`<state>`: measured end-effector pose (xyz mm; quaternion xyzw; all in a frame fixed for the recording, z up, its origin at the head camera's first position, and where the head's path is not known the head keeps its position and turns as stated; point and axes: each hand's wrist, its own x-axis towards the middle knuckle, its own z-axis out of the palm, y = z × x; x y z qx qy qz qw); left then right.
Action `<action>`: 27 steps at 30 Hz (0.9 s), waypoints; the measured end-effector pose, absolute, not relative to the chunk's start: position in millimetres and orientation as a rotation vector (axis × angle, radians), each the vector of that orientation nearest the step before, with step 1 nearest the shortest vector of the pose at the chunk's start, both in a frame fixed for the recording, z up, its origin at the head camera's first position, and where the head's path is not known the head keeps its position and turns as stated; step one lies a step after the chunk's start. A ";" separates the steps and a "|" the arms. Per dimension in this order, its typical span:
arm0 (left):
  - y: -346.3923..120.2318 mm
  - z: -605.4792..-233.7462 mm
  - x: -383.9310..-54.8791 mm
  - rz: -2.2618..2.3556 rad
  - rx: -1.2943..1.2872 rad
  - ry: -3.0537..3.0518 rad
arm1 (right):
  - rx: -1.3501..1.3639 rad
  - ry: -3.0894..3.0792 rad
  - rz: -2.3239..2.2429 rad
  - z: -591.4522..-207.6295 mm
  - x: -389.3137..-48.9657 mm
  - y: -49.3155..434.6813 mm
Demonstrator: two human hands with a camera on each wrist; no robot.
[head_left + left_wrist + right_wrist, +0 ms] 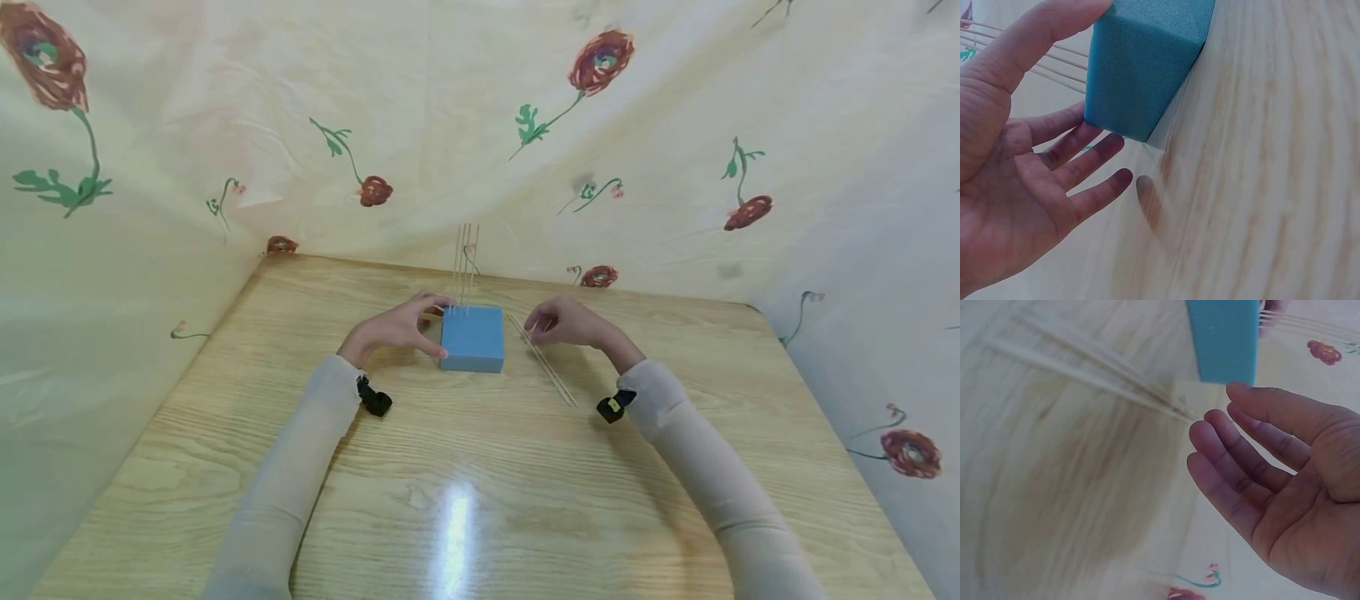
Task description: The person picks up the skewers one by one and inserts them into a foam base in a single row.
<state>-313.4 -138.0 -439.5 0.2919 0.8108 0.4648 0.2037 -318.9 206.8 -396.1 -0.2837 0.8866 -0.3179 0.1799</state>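
A blue foam block [472, 340] sits on the table with several thin wooden sticks [466, 267] standing upright in it near its far left edge. My left hand [401, 325] holds the block from its left side, thumb at the near corner and fingers at the far one. In the left wrist view the thumb [1054, 28] presses the foam block [1141, 75], while the lower fingers spread loosely. To the right of the block, two loose sticks [553, 374] lie slantwise on the table. My right hand [566, 323] hovers over their far end, fingers loosely bent with nothing between them.
The wood-grain table [375, 500] ends at a flowered cloth [450, 125] hanging behind it and along both sides. Small black cameras are strapped at both wrists. A bright light reflection lies on the near part of the table.
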 end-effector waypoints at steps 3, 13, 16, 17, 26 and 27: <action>-138.3 -439.1 -312.8 1.303 0.811 2.255 | -0.767 2.514 -0.881 -400.7 -319.6 210.6; -138.3 -440.3 -312.8 1.313 0.798 2.245 | -0.739 2.525 -0.879 -411.4 -321.3 218.5; -138.2 -440.1 -312.9 1.306 0.801 2.252 | -0.738 2.530 -0.878 -412.8 -322.1 218.4; -138.1 -440.0 -313.0 1.304 0.802 2.253 | -0.735 2.532 -0.876 -413.3 -322.5 218.2; -139.0 -440.4 -317.6 1.293 0.806 2.258 | -0.727 2.540 -0.872 -415.6 -327.7 215.8; -139.3 -440.6 -318.3 1.293 0.806 2.258 | -0.724 2.542 -0.874 -415.9 -328.2 215.5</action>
